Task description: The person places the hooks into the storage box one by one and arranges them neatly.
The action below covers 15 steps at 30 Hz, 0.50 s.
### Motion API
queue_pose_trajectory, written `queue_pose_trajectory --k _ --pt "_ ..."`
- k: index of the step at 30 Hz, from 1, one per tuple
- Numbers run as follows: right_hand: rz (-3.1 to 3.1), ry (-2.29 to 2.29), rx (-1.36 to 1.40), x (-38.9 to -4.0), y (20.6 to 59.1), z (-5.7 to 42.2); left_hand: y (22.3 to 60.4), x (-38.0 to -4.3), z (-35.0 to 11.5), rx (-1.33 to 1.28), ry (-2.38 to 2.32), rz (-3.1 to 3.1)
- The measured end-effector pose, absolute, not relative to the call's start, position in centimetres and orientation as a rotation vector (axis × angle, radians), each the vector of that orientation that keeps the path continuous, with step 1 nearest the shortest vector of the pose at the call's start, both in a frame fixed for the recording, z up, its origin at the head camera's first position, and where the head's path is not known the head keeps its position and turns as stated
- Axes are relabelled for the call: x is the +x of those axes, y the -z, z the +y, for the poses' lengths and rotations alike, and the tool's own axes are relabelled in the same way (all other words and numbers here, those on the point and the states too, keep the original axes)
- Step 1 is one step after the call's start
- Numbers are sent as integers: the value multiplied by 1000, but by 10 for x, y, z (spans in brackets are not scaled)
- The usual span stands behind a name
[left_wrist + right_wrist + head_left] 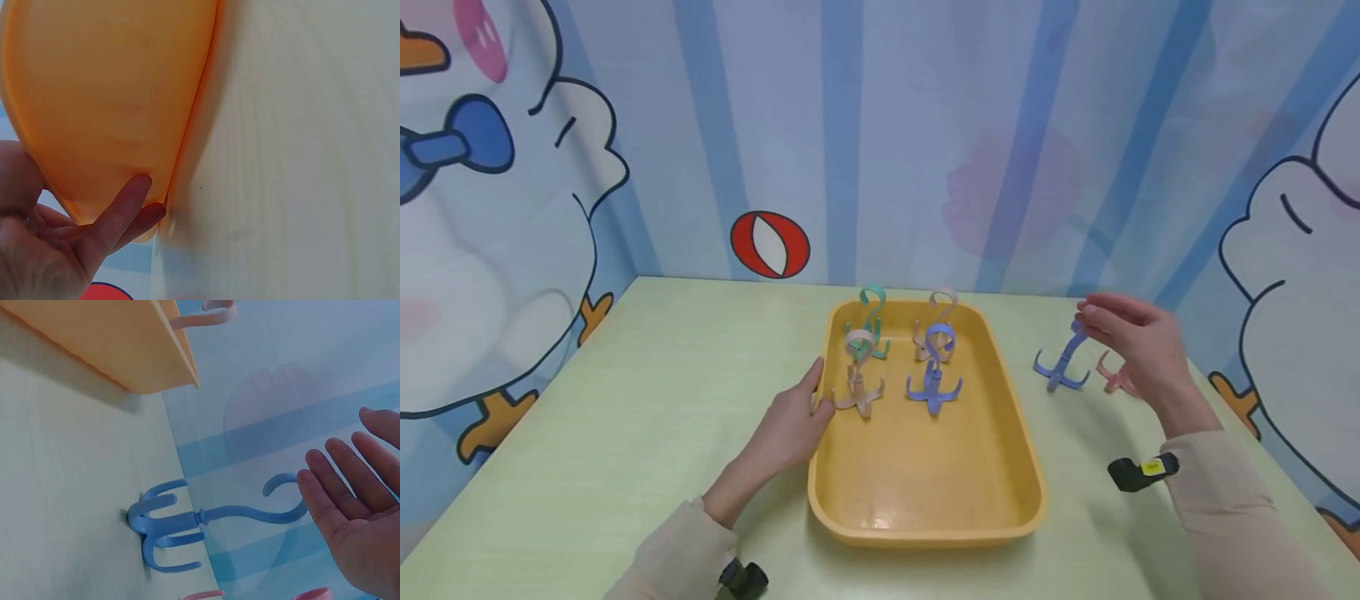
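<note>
My left hand (792,421) grips the left wall of a yellow tray (928,533), its fingers (119,215) against the outer side. Inside the tray's far half stand a green multi-prong hanging hook (870,321), a pale pink hook (942,304), a beige hook (859,379) and a blue-violet hook (933,383). To the right of the tray, a blue hook (169,522) stands upright on the table. My right hand (1138,346) is at this hook's curved top with fingers extended, not curled round it. Behind that hand a pink hook (1116,375) is partly hidden.
The pale green table (662,400) runs back to a curtain (895,150) with blue stripes and cartoon birds. A red-and-white ball print (770,244) shows on the curtain. Black wrist cameras sit on both sleeves.
</note>
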State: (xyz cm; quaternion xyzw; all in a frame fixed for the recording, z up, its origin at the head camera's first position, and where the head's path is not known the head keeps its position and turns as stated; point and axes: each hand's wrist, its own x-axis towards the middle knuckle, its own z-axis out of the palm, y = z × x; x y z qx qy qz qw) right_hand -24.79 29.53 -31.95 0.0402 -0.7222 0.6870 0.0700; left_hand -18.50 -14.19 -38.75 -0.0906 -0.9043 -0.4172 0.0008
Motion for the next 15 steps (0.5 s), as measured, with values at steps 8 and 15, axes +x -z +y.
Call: queue_pose_trajectory --k 8,15 --pt "-2019 -2124 -21 -248 323 305 388 -185 -142 -282 1309 -2842" --pt "-1962 -2105 -169 -249 328 311 387 -185 -142 -281 1303 -2844"
